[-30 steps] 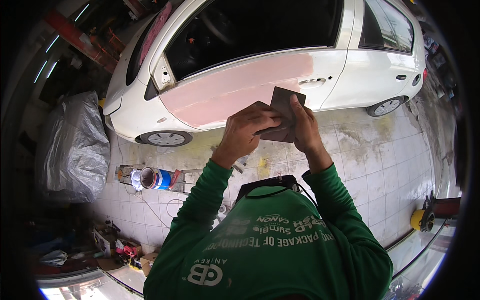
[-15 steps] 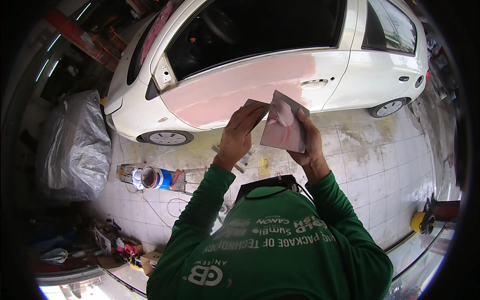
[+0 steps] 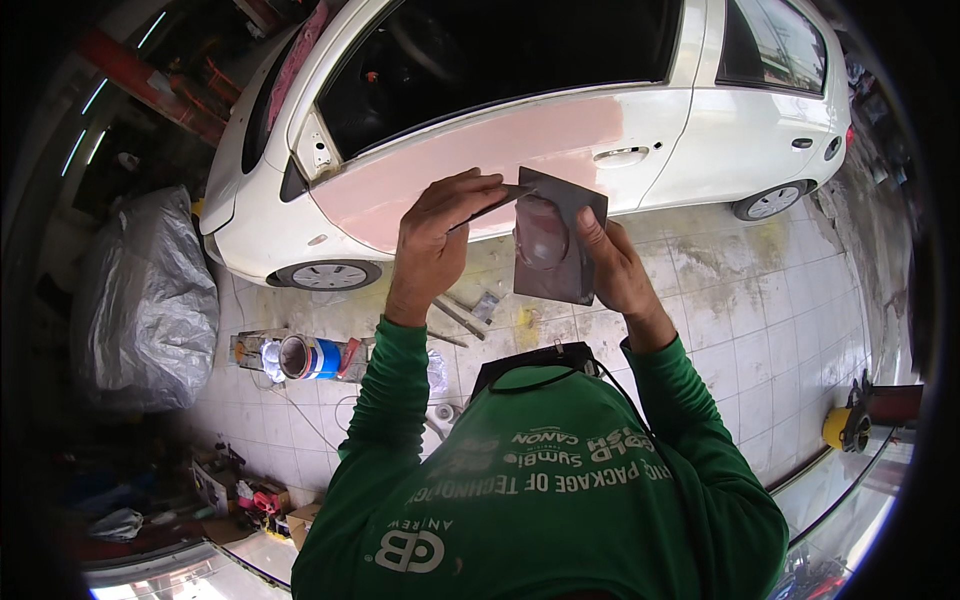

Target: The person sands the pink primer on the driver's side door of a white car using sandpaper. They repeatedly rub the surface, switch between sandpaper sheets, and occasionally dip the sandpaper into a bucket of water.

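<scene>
Apparently, we are at the step of working the pinkish paste (image 3: 541,238) on the plate (image 3: 572,277). Our right hand (image 3: 625,270) pinches this plate by its right side, before the car (image 3: 660,120). Our left hand (image 3: 437,228) grips the blade (image 3: 497,204) at the plate's far left corner; whether both touch, we cannot tell surely. The next move calls, we judge, for a steady plate and a flat blade.

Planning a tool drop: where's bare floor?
Free: white tiled floor between the green right sleeve, the white car's rear wheel and the yellow and black object. Crowded: left, around the blue and white cylindrical can; midair, where the dark rectangular plate smeared pink and thin dark spreader are held close together.
</scene>
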`<action>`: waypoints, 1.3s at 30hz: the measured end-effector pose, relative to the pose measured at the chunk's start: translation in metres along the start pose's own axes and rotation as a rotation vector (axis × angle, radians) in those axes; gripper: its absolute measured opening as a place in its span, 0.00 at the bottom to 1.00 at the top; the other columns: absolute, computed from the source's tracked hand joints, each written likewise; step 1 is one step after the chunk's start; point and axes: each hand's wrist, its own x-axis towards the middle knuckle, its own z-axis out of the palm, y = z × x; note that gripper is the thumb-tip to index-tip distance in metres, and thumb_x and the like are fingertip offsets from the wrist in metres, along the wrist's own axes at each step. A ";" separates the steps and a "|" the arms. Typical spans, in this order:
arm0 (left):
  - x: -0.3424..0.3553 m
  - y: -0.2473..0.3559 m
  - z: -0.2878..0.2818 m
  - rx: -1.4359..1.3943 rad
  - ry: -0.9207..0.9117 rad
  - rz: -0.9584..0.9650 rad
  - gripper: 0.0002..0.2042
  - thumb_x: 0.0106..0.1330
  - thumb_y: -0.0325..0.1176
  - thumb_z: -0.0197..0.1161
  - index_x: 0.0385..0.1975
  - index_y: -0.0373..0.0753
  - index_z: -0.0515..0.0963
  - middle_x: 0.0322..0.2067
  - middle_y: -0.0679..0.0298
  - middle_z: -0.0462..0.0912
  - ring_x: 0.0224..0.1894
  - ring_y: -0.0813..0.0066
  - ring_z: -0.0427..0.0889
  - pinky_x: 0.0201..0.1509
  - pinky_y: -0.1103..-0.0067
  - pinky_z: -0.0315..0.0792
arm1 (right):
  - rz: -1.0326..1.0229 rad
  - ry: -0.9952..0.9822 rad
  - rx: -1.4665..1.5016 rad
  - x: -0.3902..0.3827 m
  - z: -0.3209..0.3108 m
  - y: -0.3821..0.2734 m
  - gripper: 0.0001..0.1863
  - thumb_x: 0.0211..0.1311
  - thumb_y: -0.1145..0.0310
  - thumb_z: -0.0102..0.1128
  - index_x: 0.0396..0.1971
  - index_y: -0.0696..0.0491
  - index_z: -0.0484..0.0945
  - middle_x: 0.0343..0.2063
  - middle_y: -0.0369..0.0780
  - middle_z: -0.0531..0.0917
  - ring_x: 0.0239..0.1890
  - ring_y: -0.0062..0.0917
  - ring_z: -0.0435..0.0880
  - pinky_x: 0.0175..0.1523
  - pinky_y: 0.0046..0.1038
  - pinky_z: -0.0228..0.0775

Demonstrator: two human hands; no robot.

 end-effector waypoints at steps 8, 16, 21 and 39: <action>-0.040 0.032 0.023 -0.031 -0.236 0.101 0.19 0.52 0.12 0.59 0.41 0.39 0.85 0.47 0.63 0.88 0.57 0.61 0.84 0.64 0.62 0.76 | 0.243 0.303 0.617 0.029 -0.031 0.038 0.23 0.80 0.56 0.45 0.59 0.60 0.74 0.49 0.43 0.83 0.47 0.28 0.85 0.51 0.33 0.79; -0.028 0.040 0.046 -0.160 0.127 0.047 0.19 0.61 0.14 0.57 0.53 0.32 0.79 0.58 0.51 0.81 0.63 0.51 0.78 0.69 0.62 0.71 | 0.080 -0.083 1.091 0.009 0.004 0.032 0.27 0.80 0.55 0.43 0.68 0.59 0.64 0.59 0.46 0.78 0.60 0.34 0.79 0.66 0.38 0.71; -0.085 -0.032 0.067 -0.437 0.187 -0.521 0.16 0.65 0.15 0.54 0.52 0.30 0.79 0.55 0.50 0.81 0.58 0.58 0.81 0.65 0.70 0.73 | -0.170 0.183 0.642 0.006 0.000 0.017 0.31 0.81 0.48 0.41 0.66 0.60 0.66 0.59 0.46 0.77 0.59 0.31 0.79 0.63 0.34 0.74; -0.031 -0.004 0.044 -1.639 0.428 -0.918 0.17 0.63 0.19 0.53 0.52 0.29 0.74 0.49 0.55 0.80 0.52 0.60 0.82 0.62 0.67 0.77 | -0.349 -0.222 -0.479 -0.006 -0.008 0.054 0.29 0.80 0.54 0.46 0.64 0.65 0.69 0.58 0.52 0.77 0.59 0.38 0.79 0.64 0.34 0.68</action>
